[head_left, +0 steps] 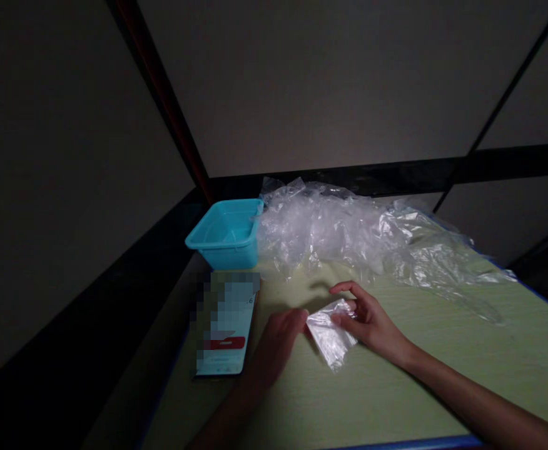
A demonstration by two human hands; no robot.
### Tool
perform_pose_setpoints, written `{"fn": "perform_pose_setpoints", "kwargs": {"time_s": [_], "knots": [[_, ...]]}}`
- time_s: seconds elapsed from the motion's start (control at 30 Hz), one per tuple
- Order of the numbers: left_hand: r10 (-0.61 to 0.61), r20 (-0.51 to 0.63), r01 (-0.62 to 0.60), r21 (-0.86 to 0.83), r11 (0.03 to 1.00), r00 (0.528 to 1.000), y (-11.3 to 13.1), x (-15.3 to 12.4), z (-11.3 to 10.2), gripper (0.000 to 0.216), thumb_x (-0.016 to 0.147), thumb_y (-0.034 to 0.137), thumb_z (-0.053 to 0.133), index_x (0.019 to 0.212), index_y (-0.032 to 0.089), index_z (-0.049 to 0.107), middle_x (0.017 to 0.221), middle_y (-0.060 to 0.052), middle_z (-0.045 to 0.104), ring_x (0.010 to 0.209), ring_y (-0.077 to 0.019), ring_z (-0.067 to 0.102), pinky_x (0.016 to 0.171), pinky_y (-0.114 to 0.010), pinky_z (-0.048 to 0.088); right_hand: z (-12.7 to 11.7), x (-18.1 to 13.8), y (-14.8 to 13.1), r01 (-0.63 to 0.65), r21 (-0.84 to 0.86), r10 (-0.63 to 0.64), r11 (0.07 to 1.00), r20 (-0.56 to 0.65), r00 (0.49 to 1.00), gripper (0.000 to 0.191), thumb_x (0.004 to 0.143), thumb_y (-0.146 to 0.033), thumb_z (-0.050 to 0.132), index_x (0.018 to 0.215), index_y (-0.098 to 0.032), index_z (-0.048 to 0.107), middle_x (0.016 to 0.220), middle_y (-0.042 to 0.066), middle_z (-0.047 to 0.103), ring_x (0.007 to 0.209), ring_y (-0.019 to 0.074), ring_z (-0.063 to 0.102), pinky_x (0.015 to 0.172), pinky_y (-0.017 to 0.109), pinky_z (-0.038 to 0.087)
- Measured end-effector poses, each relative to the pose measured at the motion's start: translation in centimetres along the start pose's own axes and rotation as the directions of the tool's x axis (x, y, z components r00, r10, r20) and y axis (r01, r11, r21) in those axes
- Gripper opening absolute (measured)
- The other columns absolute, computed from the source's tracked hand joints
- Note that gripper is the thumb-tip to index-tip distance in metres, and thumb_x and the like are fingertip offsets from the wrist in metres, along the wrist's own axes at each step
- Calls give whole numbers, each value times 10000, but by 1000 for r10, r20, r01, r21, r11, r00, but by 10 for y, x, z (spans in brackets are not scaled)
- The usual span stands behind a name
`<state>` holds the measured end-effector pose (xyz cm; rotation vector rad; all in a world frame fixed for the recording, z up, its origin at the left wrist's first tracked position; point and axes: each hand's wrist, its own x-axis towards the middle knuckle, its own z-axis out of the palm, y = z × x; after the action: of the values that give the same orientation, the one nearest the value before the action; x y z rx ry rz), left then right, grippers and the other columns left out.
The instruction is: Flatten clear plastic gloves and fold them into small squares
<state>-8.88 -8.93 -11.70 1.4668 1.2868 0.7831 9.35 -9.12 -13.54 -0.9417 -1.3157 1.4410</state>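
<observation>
A small clear plastic bag (329,334) is held between both hands just above the pale green table (396,387). My left hand (278,340) pinches the bag's left edge with closed fingers. My right hand (365,319) grips its right side, thumb on top and fingers curled around it. The bag looks flat and crumpled; I cannot tell if anything is inside.
A large heap of crumpled clear plastic bags (363,237) lies along the far side of the table. A turquoise plastic tub (227,234) stands at the far left. A phone (224,325) with a lit screen lies left of my hands. Dark frame bars border the table.
</observation>
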Motion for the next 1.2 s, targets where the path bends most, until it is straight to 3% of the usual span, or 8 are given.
{"fn": "perform_pose_setpoints", "kwargs": {"time_s": [0.23,0.37,0.43,0.53,0.63,0.8,1.03,1.2], "knots": [[16,35,-16,4,1000,999,2,3,2,184,600,334,552,517,182,488,536,36,462,621,-157,490,598,-259,361,1,-1,0,32,32,-33,999,14,999,357,745,-244,663,1019,-239,434,603,-73,538,492,67,459,443,177,312],[25,53,-24,-14,1000,998,3,4,1,183,614,333,536,530,175,498,540,39,457,578,-137,461,558,-246,343,-2,1,-5,78,113,-85,990,60,995,302,743,-212,666,979,-258,483,891,-6,653,757,113,600,635,235,448],[25,61,-24,-21,1000,998,3,4,1,186,612,338,534,535,172,502,543,38,459,563,-131,449,549,-244,337,-5,2,-6,100,62,-105,993,86,991,173,734,-210,671,877,-227,575,940,13,662,816,124,607,681,240,456],[24,61,-23,-24,999,998,3,4,1,187,608,343,536,540,172,506,546,40,453,567,-130,443,554,-244,335,-8,3,-3,96,-95,-86,991,108,990,29,720,-217,680,734,-192,674,770,14,683,691,109,606,607,208,452],[21,58,-20,-22,1000,998,3,3,1,187,605,345,540,537,175,503,542,44,441,578,-134,446,562,-245,338,-9,3,1,52,-131,-41,990,83,996,82,699,-219,693,775,-200,716,733,14,696,597,97,593,535,195,443],[11,66,-10,-19,1000,998,4,2,0,199,614,353,549,536,177,499,536,46,441,572,-134,446,561,-246,339,-8,2,3,39,-92,-33,995,62,998,188,681,-215,706,868,-219,721,795,14,702,644,105,607,581,202,464],[-10,26,11,-12,1000,1000,1,2,0,191,603,358,556,541,182,513,528,38,451,610,-160,476,571,-256,341,-7,1,0,68,-154,-60,986,60,996,366,703,-172,682,1049,-290,660,980,-2,683,588,64,550,492,167,420],[0,21,1,-32,1000,1000,2,2,0,202,600,353,557,511,187,484,510,50,428,596,-153,475,581,-259,351,-5,2,-2,115,-120,-109,986,53,993,463,707,-162,678,1134,-322,603,1151,11,621,786,119,617,615,212,488]]}}
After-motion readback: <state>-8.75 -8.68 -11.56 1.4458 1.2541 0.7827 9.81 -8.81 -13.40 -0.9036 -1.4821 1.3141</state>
